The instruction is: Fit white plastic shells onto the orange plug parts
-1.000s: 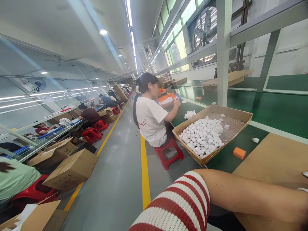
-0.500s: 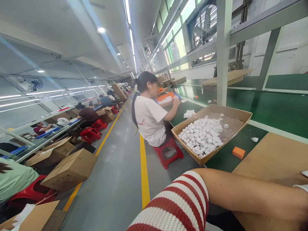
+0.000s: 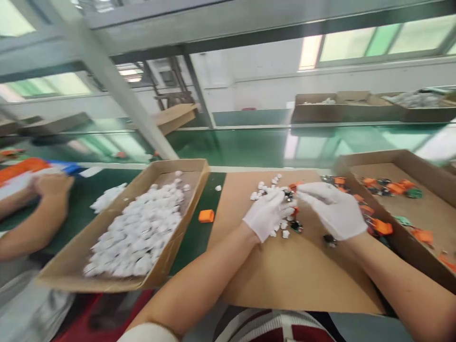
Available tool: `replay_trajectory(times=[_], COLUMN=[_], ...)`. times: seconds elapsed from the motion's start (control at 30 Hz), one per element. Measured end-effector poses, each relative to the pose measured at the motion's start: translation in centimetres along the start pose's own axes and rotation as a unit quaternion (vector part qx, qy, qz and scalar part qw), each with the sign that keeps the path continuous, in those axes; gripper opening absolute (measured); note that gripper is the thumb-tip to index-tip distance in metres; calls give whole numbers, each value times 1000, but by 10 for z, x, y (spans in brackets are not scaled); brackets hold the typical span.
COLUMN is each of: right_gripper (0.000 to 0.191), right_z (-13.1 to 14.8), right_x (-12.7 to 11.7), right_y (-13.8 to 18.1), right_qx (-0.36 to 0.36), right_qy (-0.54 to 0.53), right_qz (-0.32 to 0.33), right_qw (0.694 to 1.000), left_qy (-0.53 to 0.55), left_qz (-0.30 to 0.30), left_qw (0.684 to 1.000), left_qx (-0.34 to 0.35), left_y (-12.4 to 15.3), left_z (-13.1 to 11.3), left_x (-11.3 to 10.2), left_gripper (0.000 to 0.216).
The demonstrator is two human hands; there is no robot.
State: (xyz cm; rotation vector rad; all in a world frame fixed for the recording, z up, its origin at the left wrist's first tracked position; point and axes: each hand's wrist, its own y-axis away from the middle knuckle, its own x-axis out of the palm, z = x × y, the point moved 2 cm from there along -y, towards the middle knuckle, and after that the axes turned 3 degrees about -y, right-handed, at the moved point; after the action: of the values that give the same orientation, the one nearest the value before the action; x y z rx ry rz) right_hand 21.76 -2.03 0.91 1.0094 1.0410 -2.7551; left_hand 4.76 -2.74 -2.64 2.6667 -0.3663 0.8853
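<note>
My left hand (image 3: 269, 213), in a white glove, is closed on a small dark electronic part (image 3: 288, 194) above the cardboard sheet (image 3: 302, 275). Just to its right is my right hand (image 3: 333, 211), also gloved, with fingertips drawn together close to that part; whatever they pinch is too small to make out. Small white pieces (image 3: 285, 234) lie around and beyond my left hand. Beneath the hands an orange and dark part (image 3: 296, 227) rests on the sheet. Another dark part (image 3: 329, 241) lies below my right hand.
A shallow carton (image 3: 194, 190) of white pieces stands at left, near an orange block (image 3: 206, 216). At right, another carton (image 3: 399, 156) holds orange and green parts, with more piled beside it. A co-worker's hands (image 3: 53, 185) are at far left. A slanting post (image 3: 121, 90) rises behind.
The view has swung right and down from the aisle to the bench. Both gloved hands now show over the cardboard, where earlier mainly one forearm was visible.
</note>
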Motion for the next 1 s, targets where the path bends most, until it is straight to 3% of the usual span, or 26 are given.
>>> replay_trajectory(times=[0.13,0.23,0.37,0.43,0.53,0.63,0.7,0.9,1.0], right_gripper=[20,23,24,23,20,22,26,48,54], right_z=[8,11,13,14,12,4,0,12,16], right_x=[6,12,11,10,13,22,24,23,26], right_y=[2,3,7,10,16,21,22,24,24], right_qx=[-18,-79,-136,-113,-10,87,98,-65,-105], right_qy=[-18,-49,-28,-11,-16,-62,-37,67,101], right_qz=[-31,-9,24,-11,-84,-79,-70,-8,-7], right_qw=[999,996,990,993,996,991,992,996,989], left_qy=[-23,-41,-39,-36,-40,-49,-44,-24,-76], left_qz=[40,62,43,39,11,-10,-16,18,-22], left_qw=[999,997,998,997,997,998,999,999,997], left_qx=[3,-8,28,49,61,42,25,28,16], left_y=[0,1,3,5,5,3,1,2,6], left_z=[7,11,12,13,16,21,23,20,17], left_x=[-2,0,4,8,9,4,0,1,3], left_gripper=[30,36,38,40,41,42,42,41,45])
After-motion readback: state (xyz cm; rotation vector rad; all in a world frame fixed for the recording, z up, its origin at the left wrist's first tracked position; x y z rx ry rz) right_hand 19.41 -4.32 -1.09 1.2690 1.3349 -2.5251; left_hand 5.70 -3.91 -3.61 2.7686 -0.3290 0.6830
